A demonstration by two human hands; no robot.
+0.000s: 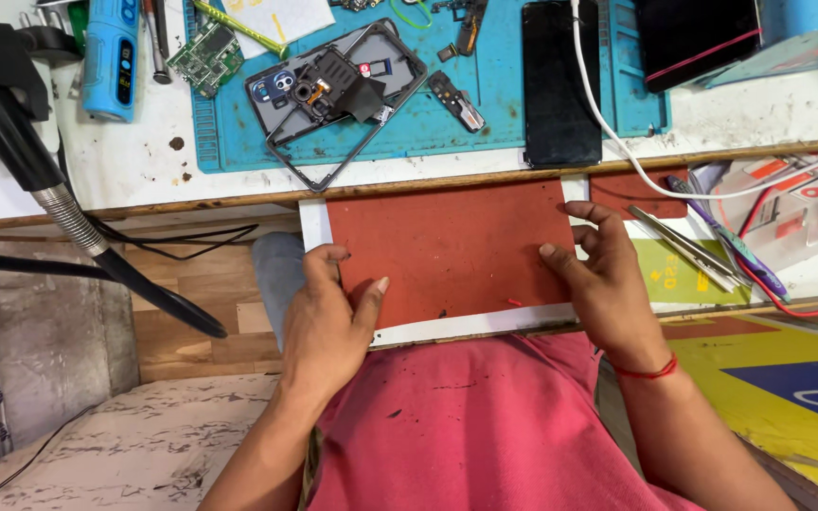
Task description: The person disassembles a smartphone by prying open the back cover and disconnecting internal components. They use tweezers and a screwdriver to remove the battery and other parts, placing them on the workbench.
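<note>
Both hands, left hand point(326, 317) and right hand point(598, 274), pinch the red board's point(452, 248) edges; a slip could drop it off the lap.

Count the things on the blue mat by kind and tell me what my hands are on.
Opened phone body: 1
Dark phone screen: 1
Green circuit board: 1
Small loose part: 1
Total: 4
The left hand and the right hand grip the red-topped board by its sides.

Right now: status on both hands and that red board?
Left hand grips red board's left edge, thumb on top. Right hand holds its right edge. Board flat over lap, below bench edge. Nothing lies on it.
</note>
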